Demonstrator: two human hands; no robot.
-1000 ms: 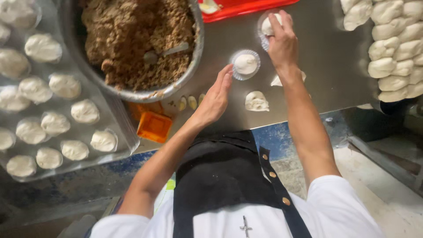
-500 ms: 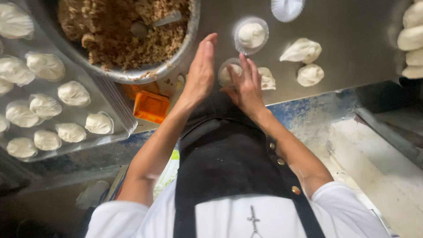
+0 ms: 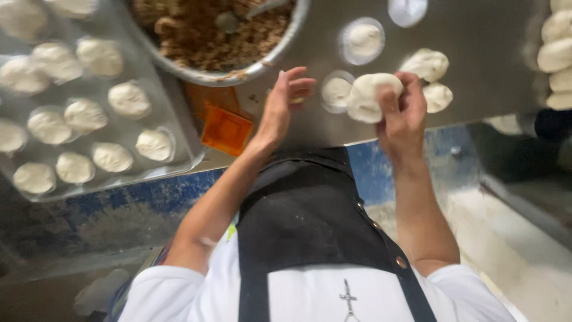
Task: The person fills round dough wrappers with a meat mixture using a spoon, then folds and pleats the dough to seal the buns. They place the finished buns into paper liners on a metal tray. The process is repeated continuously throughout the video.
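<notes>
The right hand (image 3: 404, 116) is gripping a flattened piece of white dough (image 3: 370, 95), its fingers curled round the right edge and the thumb lying across the near face. The dough is being held up above the steel desk (image 3: 476, 36), just in front of the person's black apron (image 3: 310, 214). Its long axis is running roughly left to right, tilting slightly downward toward the left, with the free rounded end pointing at the left hand (image 3: 285, 102).

The left hand is hanging open beside it, fingers spread and bent a little, the palm facing the dough and gripping nothing; a narrow gap is separating the two.

Just behind the dough, a small dough round in a paper cup (image 3: 336, 91) is sitting on the desk, and two loose lumps (image 3: 426, 64) are lying to the right. A metal bowl of brown crumbly filling (image 3: 214, 30) is standing farther back, an orange scraper (image 3: 225, 129) is lying near the left wrist, and a tray of filled buns (image 3: 89, 119) is occupying the left side.
</notes>
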